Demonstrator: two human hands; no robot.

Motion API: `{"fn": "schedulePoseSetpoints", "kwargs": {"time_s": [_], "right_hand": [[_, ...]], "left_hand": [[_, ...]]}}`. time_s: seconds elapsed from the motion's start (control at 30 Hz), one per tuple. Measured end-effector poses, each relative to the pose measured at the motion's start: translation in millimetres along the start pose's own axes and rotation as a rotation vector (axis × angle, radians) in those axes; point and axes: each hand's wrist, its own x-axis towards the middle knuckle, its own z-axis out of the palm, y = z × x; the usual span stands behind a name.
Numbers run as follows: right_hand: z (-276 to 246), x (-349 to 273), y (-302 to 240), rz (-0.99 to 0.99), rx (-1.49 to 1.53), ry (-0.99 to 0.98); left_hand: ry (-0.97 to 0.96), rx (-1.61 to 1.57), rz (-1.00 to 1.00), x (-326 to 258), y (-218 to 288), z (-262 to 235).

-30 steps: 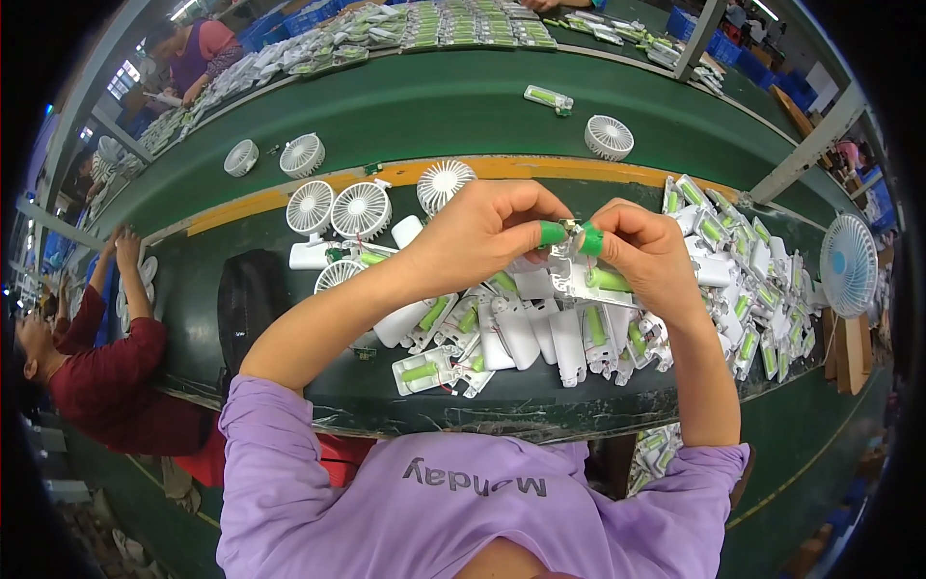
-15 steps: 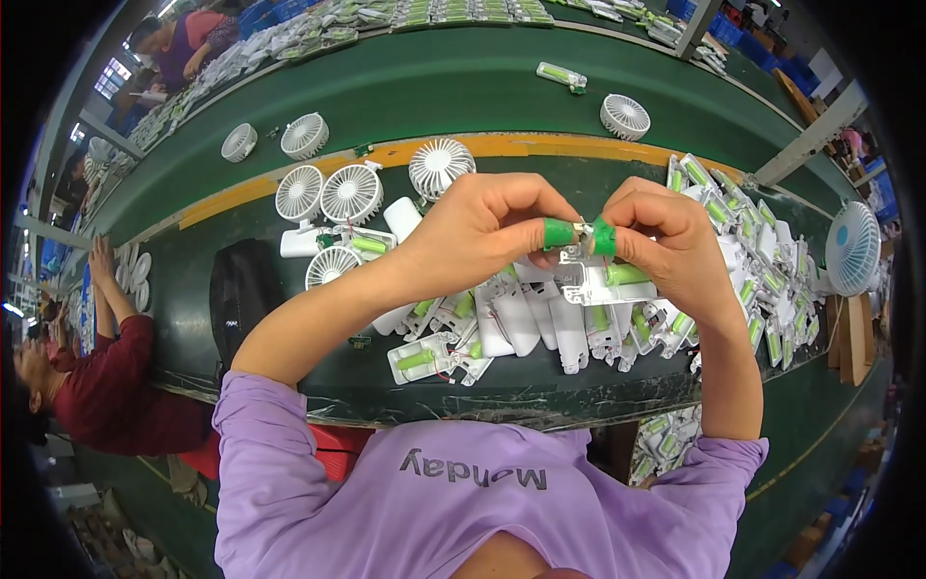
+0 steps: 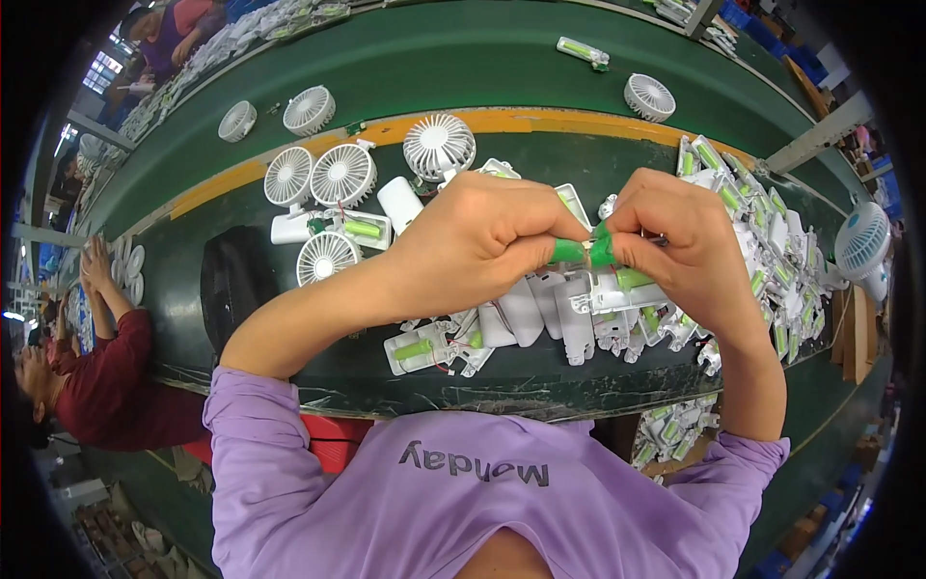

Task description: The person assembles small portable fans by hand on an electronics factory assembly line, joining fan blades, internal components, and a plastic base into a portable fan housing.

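Observation:
My left hand (image 3: 502, 232) and my right hand (image 3: 680, 236) meet above the pile, thumbs and forefingers pinched tip to tip. Green tape wraps some of the fingertips. Between them shows a small white piece (image 3: 586, 248), too small to tell its kind. Just below, by my right fingers, is a white plastic handle housing (image 3: 608, 301) with a green battery cell (image 3: 632, 279). Whether my right hand also bears this housing, I cannot tell. Under my hands lie several white housings (image 3: 511, 318), some with green cells and thin wires.
White fan heads (image 3: 342, 176) stand left of the pile, near a black pouch (image 3: 231, 285). A larger heap of housings (image 3: 772, 261) fills the right. Beyond the yellow strip (image 3: 502, 120), a green belt (image 3: 463, 68) carries fan parts. A co-worker (image 3: 106, 386) sits at left.
Both hands have drawn slightly closer together, and the small piece between the fingertips is now more covered. The whole view has shifted a little.

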Motion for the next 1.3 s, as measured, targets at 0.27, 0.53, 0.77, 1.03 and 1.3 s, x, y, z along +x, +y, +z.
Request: {"fn": "schedulePoseSetpoints", "kwargs": {"time_s": [0.27,0.53,0.77,1.03,1.3], "right_hand": [[5,23,20,-0.023,0.062,-0.053],[-36,103,105,0.373,0.302,0.141],[-2,132,177,0.359,0.244,0.395],[88,87,90,-0.246,-0.087,-0.245],[104,76,95,0.024,0.263,-0.177]], "left_hand": [[-0.087,-0.154,-0.217,8,-15,-16],[0.069,0.143,-0.287,-9,-77,-76],[-0.301,0.824,0.009,-38,-117,-68],[-0.164,1.055,0.008,-29,-150,-78],[-0.049,0.825,0.029,-32,-142,-85]]}}
